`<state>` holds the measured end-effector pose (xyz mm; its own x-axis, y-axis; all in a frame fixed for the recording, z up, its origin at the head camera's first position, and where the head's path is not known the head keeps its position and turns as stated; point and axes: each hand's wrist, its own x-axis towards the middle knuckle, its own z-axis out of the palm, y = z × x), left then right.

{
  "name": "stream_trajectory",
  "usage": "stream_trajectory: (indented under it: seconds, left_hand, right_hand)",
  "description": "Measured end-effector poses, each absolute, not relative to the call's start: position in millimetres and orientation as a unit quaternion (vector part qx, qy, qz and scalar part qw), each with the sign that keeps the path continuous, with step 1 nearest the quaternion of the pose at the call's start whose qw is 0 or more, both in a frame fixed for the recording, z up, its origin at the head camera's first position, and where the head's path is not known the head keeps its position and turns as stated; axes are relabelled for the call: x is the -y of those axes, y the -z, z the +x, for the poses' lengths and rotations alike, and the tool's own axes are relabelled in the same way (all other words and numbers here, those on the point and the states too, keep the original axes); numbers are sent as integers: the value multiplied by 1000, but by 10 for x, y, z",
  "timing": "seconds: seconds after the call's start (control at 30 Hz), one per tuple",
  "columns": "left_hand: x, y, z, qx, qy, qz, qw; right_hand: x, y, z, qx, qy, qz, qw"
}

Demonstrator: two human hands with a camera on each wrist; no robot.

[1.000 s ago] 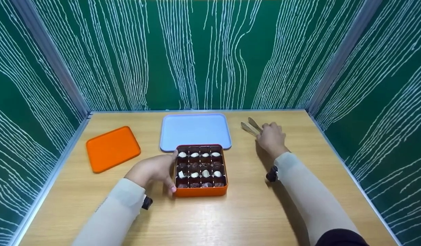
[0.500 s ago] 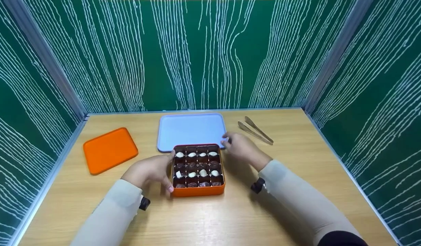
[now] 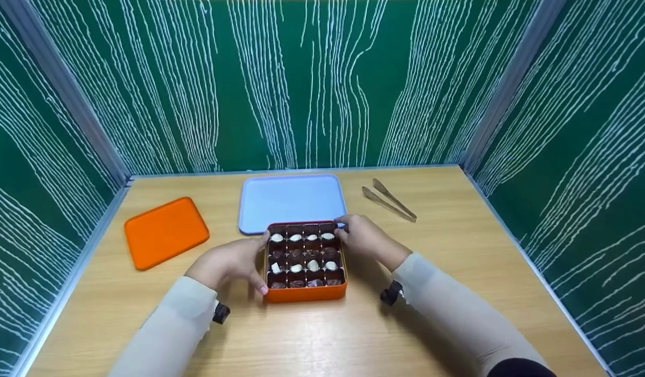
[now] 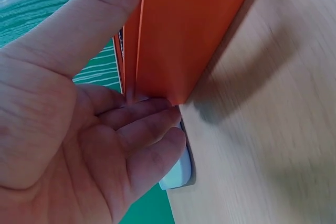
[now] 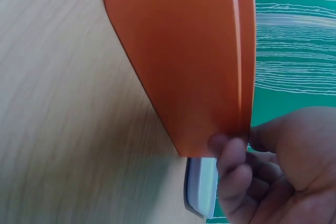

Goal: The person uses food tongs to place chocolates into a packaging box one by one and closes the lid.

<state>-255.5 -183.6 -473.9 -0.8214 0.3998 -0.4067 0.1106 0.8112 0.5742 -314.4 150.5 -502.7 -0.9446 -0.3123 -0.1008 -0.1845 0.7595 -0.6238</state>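
Observation:
An orange box of chocolates (image 3: 306, 295) sits flat on the table, its dark divided insert showing several white and brown chocolates (image 3: 313, 265). My left hand (image 3: 233, 264) holds the box along its left side, thumb at the near corner and fingers at the far one. At the far right corner, my right hand (image 3: 367, 238) pinches the rim; in the right wrist view its fingertips lie on the orange side wall (image 5: 178, 66). In the left wrist view the left fingers (image 4: 152, 121) reach around the far corner. Metal tongs (image 3: 398, 207) lie apart, beyond the right hand.
Behind the box lies a pale blue tray (image 3: 291, 201), the box's far edge overlapping its near edge in view. An orange lid or shallow tray (image 3: 166, 233) lies at the left. Green panels (image 3: 322, 84) with white lines enclose the wooden table (image 3: 301, 340).
My right hand has let go of the tongs, leaving them on the table, and moved left and nearer to the box's far right corner. The left hand has stayed at the box.

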Motion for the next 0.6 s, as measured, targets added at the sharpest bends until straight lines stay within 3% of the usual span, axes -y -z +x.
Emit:
stream_trajectory:
  seconds: [0.2,0.47,0.6]
  left_hand:
    - [2110,4668,-2645,-928,-248,166,225]
    - [2785,4698,-2908,-985,-139,39,93]
    - [3021,4817,-2957,-991,-100,14,84]
  right_hand:
    - [-1464,5069,-3136,-919,358,-104,123]
    - [-1460,5040,-3136,-924,344,-111,120]
    - [-1465,5023,-3147,-924,345,-99,134]
